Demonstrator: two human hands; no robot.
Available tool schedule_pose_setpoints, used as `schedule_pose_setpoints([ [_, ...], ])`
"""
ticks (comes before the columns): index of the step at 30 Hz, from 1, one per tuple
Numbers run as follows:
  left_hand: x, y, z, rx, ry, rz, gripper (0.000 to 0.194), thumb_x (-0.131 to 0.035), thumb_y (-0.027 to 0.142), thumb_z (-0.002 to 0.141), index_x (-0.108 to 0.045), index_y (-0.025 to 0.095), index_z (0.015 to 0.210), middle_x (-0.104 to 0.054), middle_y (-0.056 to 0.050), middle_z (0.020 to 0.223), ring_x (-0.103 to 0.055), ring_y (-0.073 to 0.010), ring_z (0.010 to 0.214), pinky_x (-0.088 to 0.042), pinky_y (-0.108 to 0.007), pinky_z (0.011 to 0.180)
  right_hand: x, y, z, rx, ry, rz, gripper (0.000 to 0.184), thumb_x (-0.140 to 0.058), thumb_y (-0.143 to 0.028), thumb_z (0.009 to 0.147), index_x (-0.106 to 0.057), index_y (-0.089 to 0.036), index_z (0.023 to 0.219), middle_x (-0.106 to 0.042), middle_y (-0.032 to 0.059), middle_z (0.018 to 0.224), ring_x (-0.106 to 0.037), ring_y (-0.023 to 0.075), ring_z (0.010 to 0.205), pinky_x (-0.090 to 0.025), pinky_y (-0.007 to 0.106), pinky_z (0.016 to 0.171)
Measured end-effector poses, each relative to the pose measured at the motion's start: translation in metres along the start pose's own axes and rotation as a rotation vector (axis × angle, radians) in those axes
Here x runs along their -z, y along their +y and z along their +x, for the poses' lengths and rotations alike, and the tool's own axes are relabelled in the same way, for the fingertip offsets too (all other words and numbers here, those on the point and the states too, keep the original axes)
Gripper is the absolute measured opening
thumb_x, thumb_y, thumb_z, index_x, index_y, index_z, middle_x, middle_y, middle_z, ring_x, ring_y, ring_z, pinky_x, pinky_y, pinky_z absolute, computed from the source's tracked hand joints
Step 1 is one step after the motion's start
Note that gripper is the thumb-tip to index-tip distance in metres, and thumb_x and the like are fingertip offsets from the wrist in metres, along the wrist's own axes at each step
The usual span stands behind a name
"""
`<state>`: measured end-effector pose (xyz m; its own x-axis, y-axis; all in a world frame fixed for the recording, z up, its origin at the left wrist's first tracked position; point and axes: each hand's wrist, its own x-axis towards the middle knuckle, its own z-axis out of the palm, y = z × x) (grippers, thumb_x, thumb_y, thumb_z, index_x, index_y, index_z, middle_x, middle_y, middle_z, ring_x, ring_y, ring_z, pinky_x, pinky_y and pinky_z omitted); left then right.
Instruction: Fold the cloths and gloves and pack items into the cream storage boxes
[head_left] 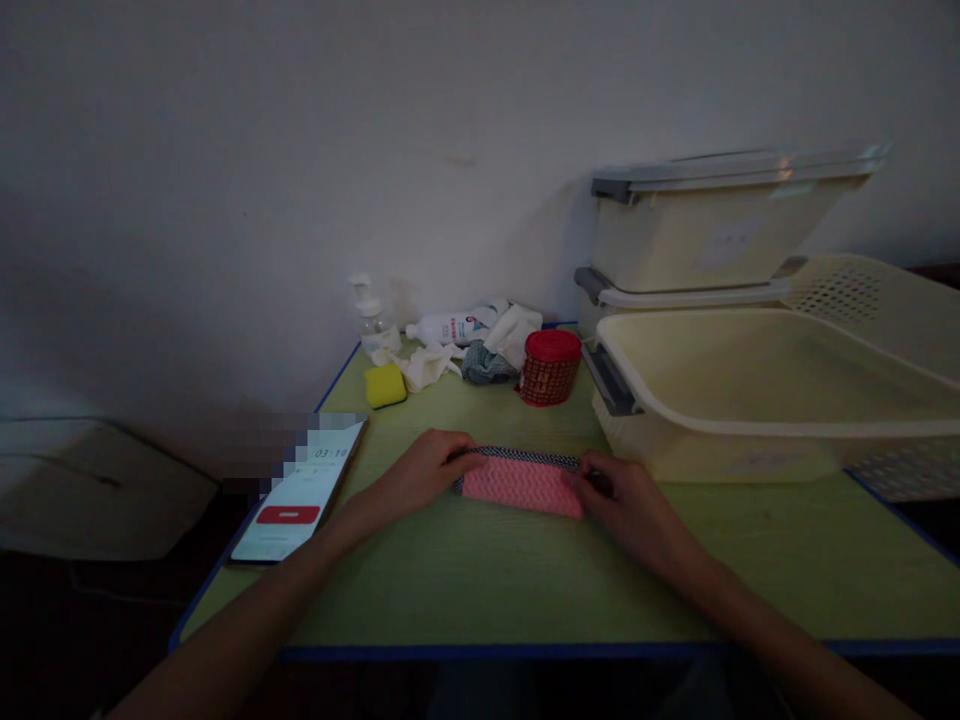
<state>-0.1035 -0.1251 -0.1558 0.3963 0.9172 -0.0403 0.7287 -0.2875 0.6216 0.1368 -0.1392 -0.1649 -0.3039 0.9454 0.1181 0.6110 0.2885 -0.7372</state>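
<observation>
1. Currently, the left hand (431, 462) is pinching the upper left corner of a pink cloth (521, 486), its thumb lying along the near side.
2. The right hand (628, 490) is gripping the other end, thumb and fingers closing on the cloth near its upper right corner.
3. Between the two hands, the cloth is stretching sideways as a narrow strip, a black-and-white patterned edge (525, 456) running along its top. It is sitting near the middle of the green table (465, 590); whether its underside is touching the surface, I cannot tell.
4. Left of the left hand, a phone (292, 515) is lying near the table's edge, its lit screen showing a red bar.
5. Beyond the hands, a yellow sponge (385, 385) is resting just beside a crumpled white piece (427, 368), with a pump bottle (376, 325) standing behind.
6. Farther back, a white bottle (450, 328) is lying on its side, and a bunched grey cloth (486, 364) is resting near a red-lidded tub (550, 370).
7. Off to the right, an open cream bin (712, 442) is standing on the table, while a lidded box (675, 235) is rising behind it.
</observation>
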Motion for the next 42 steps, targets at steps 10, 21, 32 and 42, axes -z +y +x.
schedule_pose_setpoints([
  [10,-0.002,0.01,0.017,0.07,-0.033,0.159,0.028,-0.045,0.032,0.083,-0.056,0.014,0.063,-0.049,0.002,0.057,-0.046,-0.0119,0.055,-0.027,-0.023,0.051,-0.008,0.01,0.003,-0.005,0.126,0.087,0.009,-0.049,-0.018,0.072,-0.041,-0.021,0.072,-0.05,-0.0025,0.06,-0.051,0.012,0.049,-0.038,0.022,0.042],
  [21,-0.012,0.016,0.014,0.153,0.046,0.372,0.024,-0.041,0.029,0.085,-0.057,0.015,0.075,-0.061,-0.005,0.067,-0.058,-0.0187,0.064,-0.033,-0.026,0.053,-0.006,0.004,0.009,0.065,0.122,-0.128,0.013,-0.047,-0.012,0.073,-0.038,-0.021,0.068,-0.049,-0.0034,0.056,-0.049,0.0119,0.048,-0.035,0.022,0.045],
  [32,-0.026,0.02,0.004,-0.078,0.172,0.666,0.017,-0.036,0.015,0.089,-0.052,0.015,0.093,-0.055,-0.01,0.094,-0.055,-0.0233,0.087,-0.045,-0.035,0.071,-0.009,-0.008,0.009,0.128,0.039,-0.621,0.01,-0.048,-0.011,0.077,-0.048,-0.019,0.072,-0.059,0.0004,0.069,-0.054,0.0128,0.054,-0.028,0.023,0.048],
  [42,-0.033,0.028,0.002,-0.497,0.107,0.849,0.018,-0.04,0.009,0.088,-0.057,0.012,0.088,-0.057,-0.009,0.092,-0.054,-0.0209,0.087,-0.046,-0.033,0.073,-0.011,-0.009,0.008,0.149,0.007,-0.72,0.015,-0.045,-0.01,0.084,-0.058,-0.018,0.084,-0.06,0.0048,0.088,-0.06,0.0165,0.07,-0.037,0.026,0.054],
])
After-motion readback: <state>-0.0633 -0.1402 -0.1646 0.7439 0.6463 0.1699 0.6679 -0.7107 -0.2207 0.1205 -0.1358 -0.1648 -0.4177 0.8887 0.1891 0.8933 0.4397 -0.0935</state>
